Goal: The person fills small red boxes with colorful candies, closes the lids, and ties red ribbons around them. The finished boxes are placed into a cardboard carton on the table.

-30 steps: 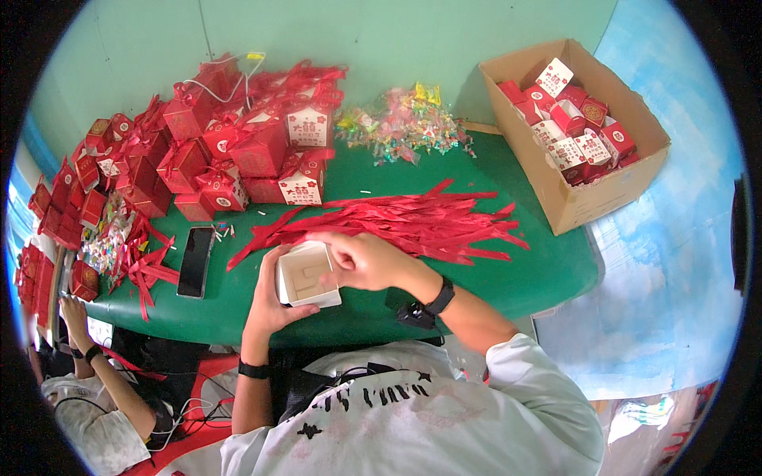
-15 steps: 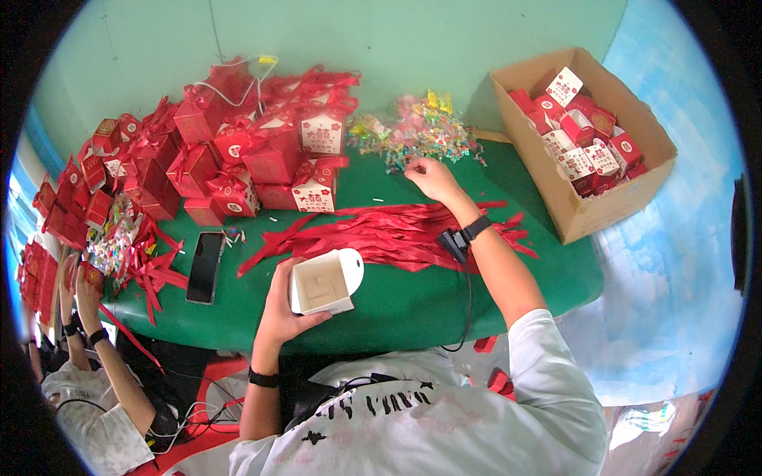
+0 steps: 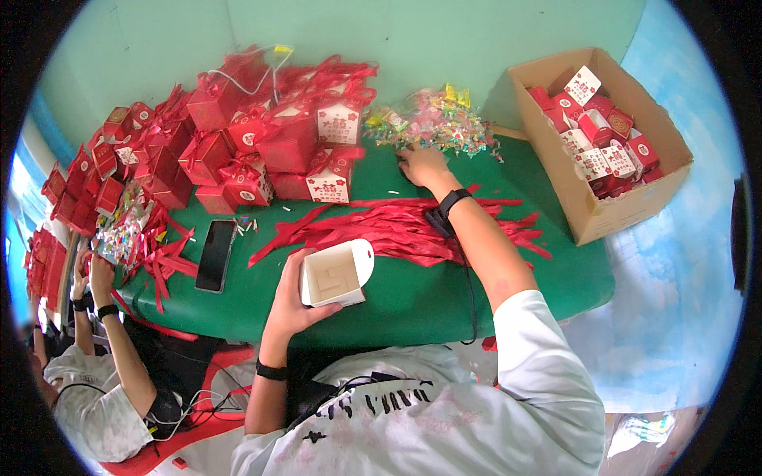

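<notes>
An unfolded-top candy box [image 3: 330,282], white inside, is gripped in my left hand [image 3: 289,300] just above the table's front edge. Its rounded flap stands out to the right, and I see only its bare bottom folds inside. My right hand [image 3: 425,168] reaches forward to the near left edge of a heap of small wrapped candies [image 3: 444,123], fingers bent down and apart. I see nothing held in it, though the fingertips are partly hidden. Between my hands and the heap lies a bundle of red ribbons [image 3: 381,230].
Red and white boxes tied with ribbon [image 3: 210,155] are stacked at the left. A cardboard carton [image 3: 627,210] of untied boxes stands at the right. A phone [image 3: 215,255] lies on the green table [image 3: 413,305]. At far left, a co-worker's hands [image 3: 97,278] work beside another candy pile.
My right hand has come down and slightly back toward the near edge of the candy heap, its fingers parting. My left hand still holds the box. The whole view has shifted a little.
</notes>
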The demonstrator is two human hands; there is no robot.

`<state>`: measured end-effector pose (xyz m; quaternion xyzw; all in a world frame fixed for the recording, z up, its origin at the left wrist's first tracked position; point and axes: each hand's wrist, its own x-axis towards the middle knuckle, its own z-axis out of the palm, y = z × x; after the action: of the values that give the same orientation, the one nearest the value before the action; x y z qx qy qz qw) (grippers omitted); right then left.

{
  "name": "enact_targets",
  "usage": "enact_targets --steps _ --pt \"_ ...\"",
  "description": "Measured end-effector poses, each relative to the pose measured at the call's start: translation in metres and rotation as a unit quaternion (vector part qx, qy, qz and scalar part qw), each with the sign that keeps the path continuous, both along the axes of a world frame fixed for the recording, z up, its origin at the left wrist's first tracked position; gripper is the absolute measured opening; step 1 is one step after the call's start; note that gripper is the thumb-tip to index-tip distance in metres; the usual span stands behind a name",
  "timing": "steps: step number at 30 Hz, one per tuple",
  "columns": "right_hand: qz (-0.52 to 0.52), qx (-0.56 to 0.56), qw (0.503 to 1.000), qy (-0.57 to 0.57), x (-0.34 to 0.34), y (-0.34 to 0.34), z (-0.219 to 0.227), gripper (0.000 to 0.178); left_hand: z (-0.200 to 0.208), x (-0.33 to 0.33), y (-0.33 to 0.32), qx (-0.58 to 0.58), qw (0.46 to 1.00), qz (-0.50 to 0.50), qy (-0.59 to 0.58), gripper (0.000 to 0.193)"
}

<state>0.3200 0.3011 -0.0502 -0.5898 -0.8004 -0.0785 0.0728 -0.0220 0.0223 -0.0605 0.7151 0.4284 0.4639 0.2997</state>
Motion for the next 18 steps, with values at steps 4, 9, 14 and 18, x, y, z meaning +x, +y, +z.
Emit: enact_targets --steps 4,9,14,18 --pt "0.042 -0.006 0.997 0.059 0.009 0.0 -0.009 0.028 0.003 0.001 0.0 0.006 1.0 0.004 0.011 0.103" --pt "0.093 0.036 0.987 0.124 0.02 -0.005 -0.003 0.018 0.004 0.0 0.001 0.005 1.0 0.004 0.01 0.104" --pt "0.115 0.073 0.946 0.295 0.013 -0.01 0.025 0.021 0.002 -0.001 0.003 -0.009 1.0 0.003 0.009 0.104" --pt "0.118 -0.018 0.934 0.336 0.002 -0.018 0.075 0.025 0.003 -0.001 0.001 -0.03 1.0 0.001 0.005 0.104"
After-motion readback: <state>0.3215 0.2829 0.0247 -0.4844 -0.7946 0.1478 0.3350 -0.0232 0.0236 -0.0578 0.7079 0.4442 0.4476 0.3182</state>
